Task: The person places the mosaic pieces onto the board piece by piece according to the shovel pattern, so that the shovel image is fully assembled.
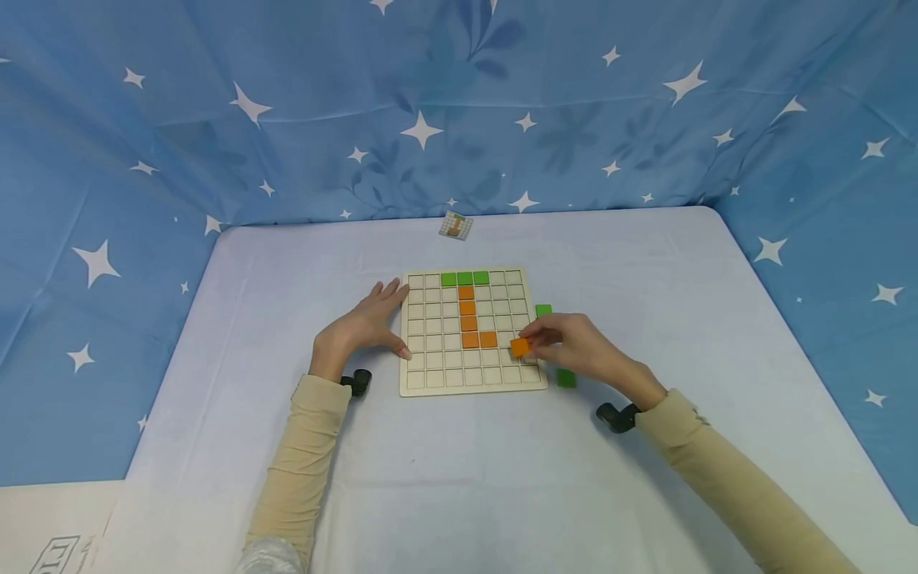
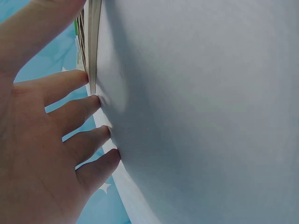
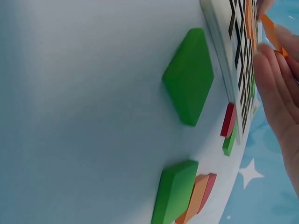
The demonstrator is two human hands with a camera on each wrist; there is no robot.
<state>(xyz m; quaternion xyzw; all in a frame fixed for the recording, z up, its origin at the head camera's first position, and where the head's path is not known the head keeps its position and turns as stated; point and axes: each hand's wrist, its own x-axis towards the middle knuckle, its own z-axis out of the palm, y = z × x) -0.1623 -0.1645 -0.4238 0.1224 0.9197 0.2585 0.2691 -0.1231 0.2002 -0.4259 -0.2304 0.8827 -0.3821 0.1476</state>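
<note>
A pale gridded board (image 1: 430,380) lies on the table, with three green tiles (image 1: 464,278) in its top row. Below them runs a column of several orange tiles (image 1: 468,308), with one more orange tile (image 1: 488,340) to the right of its foot. My left hand (image 1: 362,325) spreads its thumb and fingers against the board's left edge. Over the board's right side, my right hand (image 1: 574,344) pinches a loose orange tile (image 1: 519,347) between thumb and fingers. The right wrist view shows that orange tile (image 3: 269,30) partly hidden by the fingers.
Beside the board's right edge lie loose green tiles (image 3: 189,77), a red tile (image 3: 228,120), and a further stack or cluster of green, orange (image 3: 192,199) and red tiles. A small pattern card (image 1: 456,226) lies behind the board. Blue star-printed cloth (image 1: 459,104) borders the table.
</note>
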